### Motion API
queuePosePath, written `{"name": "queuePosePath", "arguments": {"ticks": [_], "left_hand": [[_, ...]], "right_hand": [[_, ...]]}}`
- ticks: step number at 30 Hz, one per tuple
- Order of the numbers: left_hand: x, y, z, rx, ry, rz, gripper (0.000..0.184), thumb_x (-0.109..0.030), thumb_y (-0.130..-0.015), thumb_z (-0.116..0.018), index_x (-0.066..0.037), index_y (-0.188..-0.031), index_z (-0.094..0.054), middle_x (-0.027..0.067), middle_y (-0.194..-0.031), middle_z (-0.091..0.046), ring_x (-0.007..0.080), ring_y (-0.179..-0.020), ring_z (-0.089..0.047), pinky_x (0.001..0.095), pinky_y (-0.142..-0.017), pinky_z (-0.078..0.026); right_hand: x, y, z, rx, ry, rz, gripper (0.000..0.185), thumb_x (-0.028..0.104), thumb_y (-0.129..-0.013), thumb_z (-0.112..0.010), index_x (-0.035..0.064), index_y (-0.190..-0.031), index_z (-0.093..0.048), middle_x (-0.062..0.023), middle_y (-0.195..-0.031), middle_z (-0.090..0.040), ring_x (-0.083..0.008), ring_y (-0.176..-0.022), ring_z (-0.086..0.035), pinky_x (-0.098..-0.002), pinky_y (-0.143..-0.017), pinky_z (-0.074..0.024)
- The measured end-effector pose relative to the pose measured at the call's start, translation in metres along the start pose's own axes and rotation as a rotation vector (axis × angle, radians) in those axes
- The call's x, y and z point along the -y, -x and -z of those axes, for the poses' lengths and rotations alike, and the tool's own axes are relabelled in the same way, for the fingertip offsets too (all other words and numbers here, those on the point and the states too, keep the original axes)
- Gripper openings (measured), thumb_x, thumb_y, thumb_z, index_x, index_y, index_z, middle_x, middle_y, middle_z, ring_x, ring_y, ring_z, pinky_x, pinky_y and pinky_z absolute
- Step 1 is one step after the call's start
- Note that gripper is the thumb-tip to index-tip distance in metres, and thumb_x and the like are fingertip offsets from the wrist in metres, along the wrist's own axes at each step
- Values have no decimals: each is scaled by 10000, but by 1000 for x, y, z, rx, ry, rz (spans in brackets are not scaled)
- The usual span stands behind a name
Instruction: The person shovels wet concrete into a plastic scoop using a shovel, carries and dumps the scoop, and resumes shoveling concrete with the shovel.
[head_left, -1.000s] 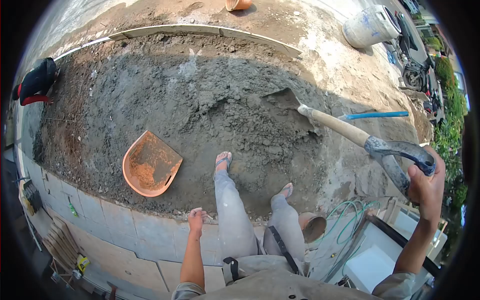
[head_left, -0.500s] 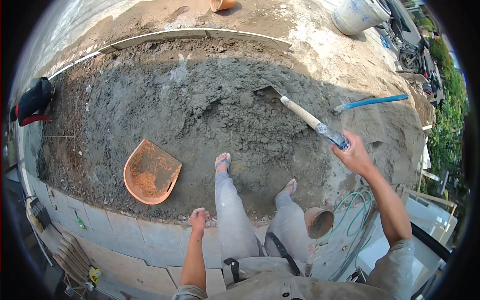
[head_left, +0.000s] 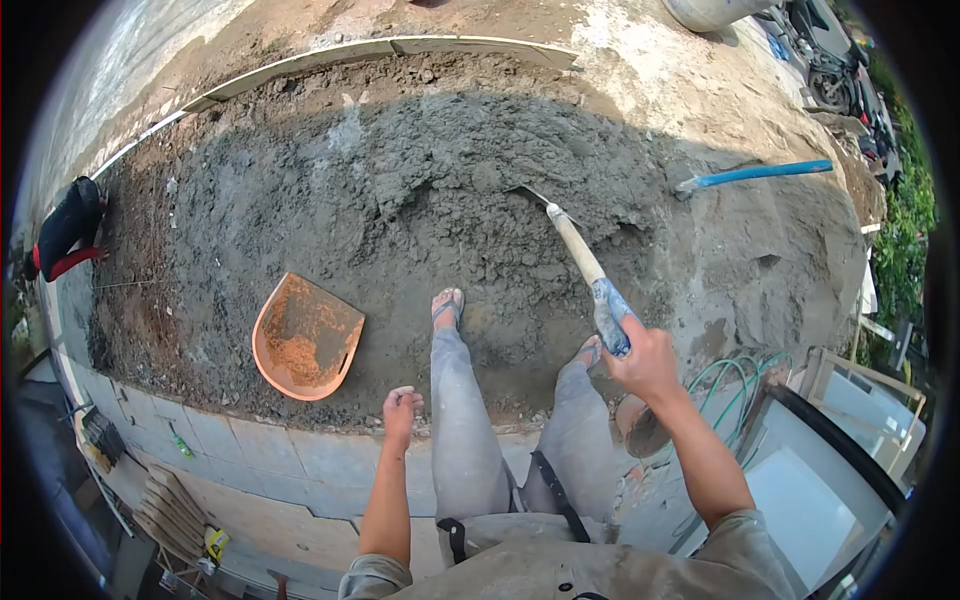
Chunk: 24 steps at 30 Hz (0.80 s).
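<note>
My right hand [head_left: 643,357] grips the blue-and-white handle of a shovel [head_left: 575,246], its shaft slanting up and left. The shovel's blade is mostly hidden in a heap of wet grey concrete [head_left: 480,180]. My left hand [head_left: 402,405] hangs beside my left leg, fingers curled, touching no tool; whether anything small is inside cannot be seen. To the left of my feet, an orange scoop-shaped container [head_left: 308,335] lies on the concrete with residue inside.
A blue-handled tool [head_left: 760,173] lies at the right. A person [head_left: 70,230] bends at the far left edge. Boards [head_left: 400,45] border the far side. A bucket [head_left: 640,425] and green hose [head_left: 735,385] are near my right leg.
My right hand has swung left and down with the shovel handle, which is now steeper, closer to my legs. The blade has tipped and moved slightly left. My left hand has barely moved.
</note>
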<state>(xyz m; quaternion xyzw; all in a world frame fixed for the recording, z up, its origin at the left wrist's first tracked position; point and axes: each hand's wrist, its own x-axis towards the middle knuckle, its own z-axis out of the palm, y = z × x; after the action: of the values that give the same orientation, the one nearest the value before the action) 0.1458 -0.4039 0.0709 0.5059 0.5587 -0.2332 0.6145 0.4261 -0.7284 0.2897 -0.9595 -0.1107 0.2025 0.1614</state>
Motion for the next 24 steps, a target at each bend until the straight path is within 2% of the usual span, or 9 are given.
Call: {"name": "queuePosePath", "arguments": {"ticks": [2, 4, 8, 9, 10, 13, 14, 20, 24], "left_hand": [[-8, -2, -8, 54, 46, -53, 185, -138, -916, -496, -33, -1056, -555, 89, -882, -659, 144, -754, -630, 251, -603, -454], [-12, 19, -12, 101, -19, -30, 192, -137, -914, -494, -29, -1060, -555, 92, -886, -660, 147, -755, -632, 252, -608, -455], [-72, -14, -49, 128, -41, -166, 211, -136, -910, -485, -16, -1073, -548, 94, -892, -659, 154, -769, -634, 252, -632, -457], [-66, -3, -42, 164, -106, -148, 218, -137, -910, -482, -12, -1077, -545, 94, -893, -658, 157, -775, -635, 252, -641, -458], [-74, -3, -45, 181, -86, -163, 217, -133, -909, -479, -14, -1079, -543, 91, -898, -653, 156, -783, -629, 259, -651, -460], [-78, -16, -58, 147, -55, -137, 215, -134, -909, -482, -17, -1078, -543, 89, -903, -650, 153, -789, -625, 260, -657, -459], [-77, -19, -64, 145, -56, -134, 213, -140, -912, -487, -21, -1080, -545, 86, -907, -652, 146, -786, -624, 258, -658, -458], [-62, -25, -138, 217, -157, -123, 202, -189, -942, -487, -45, -1062, -560, 83, -922, -661, 142, -794, -634, 260, -659, -472], [-40, -7, -222, 404, -280, 22, 250, -205, -951, -461, -28, -1100, -555, 118, -979, -670, 192, -903, -650, 305, -767, -497]], "right_hand": [[-6, 26, -11, 98, -181, 52, 240, 130, -689, -695, 6, -778, -509, -222, -645, -551, -402, -566, -553, -425, -529, -429], [-14, 23, 55, 123, -269, -246, 189, 97, -690, -675, 12, -749, -518, -171, -608, -559, -331, -517, -545, -376, -518, -426], [22, 47, 173, -208, -224, -220, 153, 45, -731, -639, 20, -693, -493, -27, -591, -460, -87, -523, -411, -272, -497, -339], [16, 66, 213, -296, -187, -220, 132, 48, -769, -628, 26, -754, -499, 16, -637, -474, -64, -514, -399, -235, -495, -329], [13, 92, 264, -279, -384, -477, 203, 83, -810, -636, 4, -971, -540, 25, -682, -476, -38, -538, -405, -195, -495, -316], [-44, 163, 372, -462, 1, -418, 541, 208, -888, -588, -25, -1334, -390, -123, -1018, -578, -191, -957, -568, -329, -844, -458], [-67, 164, 384, -435, -187, -471, 531, 210, -890, -580, -32, -1324, -394, -140, -1055, -575, -206, -1001, -565, -344, -889, -449], [-86, 5, 51, -425, -250, -359, 209, 80, -746, -642, -13, -863, -496, -173, -610, -500, -280, -533, -538, -363, -514, -408], [-71, 127, -78, -139, -573, -348, 228, 72, -685, -683, 9, -747, -473, -174, -583, -526, -352, -533, -587, -374, -495, -444]]}}
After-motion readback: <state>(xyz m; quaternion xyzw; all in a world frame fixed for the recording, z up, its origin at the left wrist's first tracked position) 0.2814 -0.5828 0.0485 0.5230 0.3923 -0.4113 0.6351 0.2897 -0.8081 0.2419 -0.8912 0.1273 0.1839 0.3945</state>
